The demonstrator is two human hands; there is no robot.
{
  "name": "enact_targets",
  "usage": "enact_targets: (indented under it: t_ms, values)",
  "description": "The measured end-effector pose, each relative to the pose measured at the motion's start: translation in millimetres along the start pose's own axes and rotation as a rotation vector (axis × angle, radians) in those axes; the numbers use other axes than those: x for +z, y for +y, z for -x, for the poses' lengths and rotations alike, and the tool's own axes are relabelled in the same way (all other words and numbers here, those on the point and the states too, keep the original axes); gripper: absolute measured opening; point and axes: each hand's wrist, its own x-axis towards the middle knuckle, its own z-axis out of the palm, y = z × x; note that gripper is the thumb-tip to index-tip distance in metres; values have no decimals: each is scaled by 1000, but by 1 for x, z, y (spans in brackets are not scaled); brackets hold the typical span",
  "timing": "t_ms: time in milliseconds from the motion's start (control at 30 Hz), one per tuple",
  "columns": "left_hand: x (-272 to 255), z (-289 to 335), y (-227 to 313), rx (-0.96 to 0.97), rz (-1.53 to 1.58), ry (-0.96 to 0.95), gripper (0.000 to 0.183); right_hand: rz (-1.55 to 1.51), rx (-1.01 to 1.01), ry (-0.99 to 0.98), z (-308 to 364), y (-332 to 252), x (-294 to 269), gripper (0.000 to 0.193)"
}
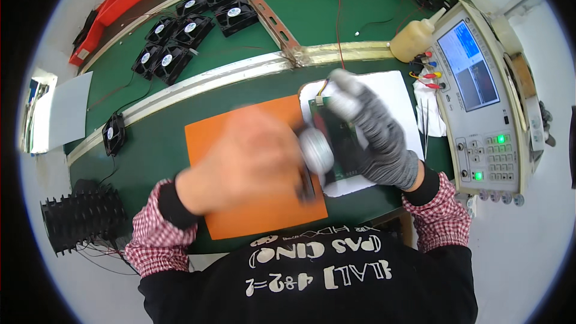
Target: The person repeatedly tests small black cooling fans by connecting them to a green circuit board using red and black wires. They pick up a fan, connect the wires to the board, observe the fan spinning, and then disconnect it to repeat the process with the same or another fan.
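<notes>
My left hand (246,153), bare and smeared by motion, is over the orange sheet (240,219); its fingers cannot be made out. Close to its fingertips is a black fan with a round white hub (316,151), also blurred; whether the hand grips it I cannot tell. My right hand (381,132) wears a grey knit glove with whitish fingertips. Its fingers stretch, spread apart, over the right side of a dark green circuit board (348,162), which lies on a white sheet (393,87). A small white connector with wires (320,100) sits at the board's top edge.
Several black fans (191,27) lie behind the pale rail, left of a slotted metal bar (264,12). More fans are stacked at left (81,219). At right stand a bench instrument with a screen (471,66), a yellowish squeeze bottle (414,39) and tweezers (425,120).
</notes>
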Motion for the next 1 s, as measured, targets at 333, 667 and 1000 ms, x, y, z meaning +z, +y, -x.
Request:
enact_targets:
  t_ms: [333, 667, 1000]
  values:
    - [-70, 48, -13, -340, -862, -320, 14, 547, 265, -333, 16, 20, -46, 18]
    - [-13, 48, 8, -300, -360, -124, 24, -295, 663, -74, 31, 27, -6, 16]
    - [21, 35, 27, -713, 12, -53, 105, -223, 583, -223, 28, 33, 1, 16]
